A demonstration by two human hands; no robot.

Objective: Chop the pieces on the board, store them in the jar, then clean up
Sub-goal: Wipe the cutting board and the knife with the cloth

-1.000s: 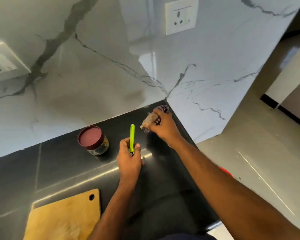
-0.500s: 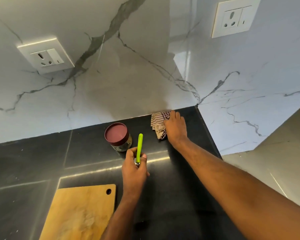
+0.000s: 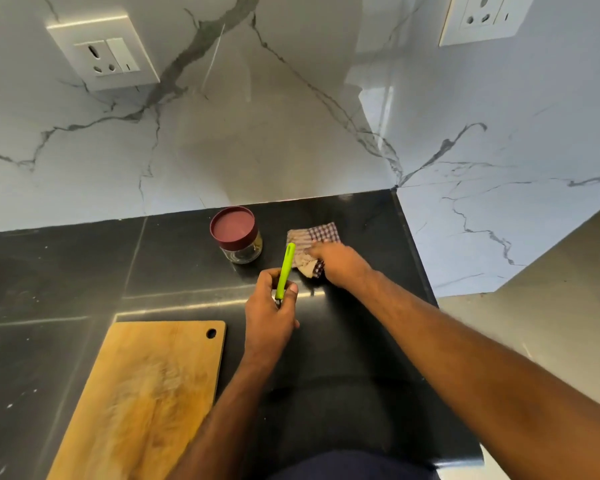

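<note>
Two hands: left hand [image 3: 269, 317] pinches a green knife [image 3: 285, 270]; right hand [image 3: 340, 263] presses a cloth [image 3: 310, 239] (fingers blurred) near the counter [image 3: 187, 258] corner.

You're likely in a home kitchen: black stone counter [image 3: 66, 271], marble-look backsplash [image 3: 257, 133], wall sockets [image 3: 104, 53], wooden chopping board [image 3: 146, 393].
</note>
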